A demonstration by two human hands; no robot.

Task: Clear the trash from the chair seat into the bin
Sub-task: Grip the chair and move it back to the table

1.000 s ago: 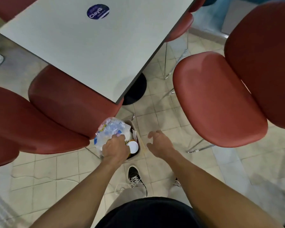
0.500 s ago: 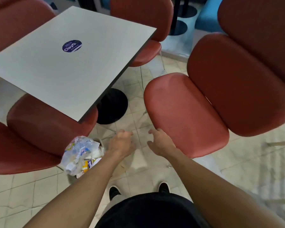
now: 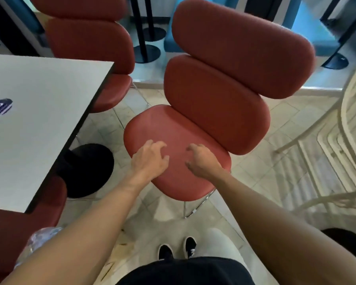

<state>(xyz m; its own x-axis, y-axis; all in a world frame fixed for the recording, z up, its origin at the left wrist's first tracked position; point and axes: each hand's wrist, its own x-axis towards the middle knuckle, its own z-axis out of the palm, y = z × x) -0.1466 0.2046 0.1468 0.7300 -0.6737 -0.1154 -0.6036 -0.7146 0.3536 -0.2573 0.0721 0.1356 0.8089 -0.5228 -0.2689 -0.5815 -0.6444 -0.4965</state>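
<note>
A red padded chair stands in front of me, and its seat is bare. My left hand hovers over the front left part of the seat, fingers spread and holding nothing. My right hand hovers over the front right part, fingers loosely curled and apart, also holding nothing. A clear crumpled plastic bag with trash shows at the lower left, mostly hidden behind my left forearm; the bin under it is out of sight.
A grey table with a blue sticker and a black round base stands to the left. More red chairs sit beyond and beside it. Cream stacked chairs stand at the right. My shoes are on the tiled floor.
My left hand let go of the plastic bag at the bin. The view swung up and to the right, and both hands came up over the chair seat.
</note>
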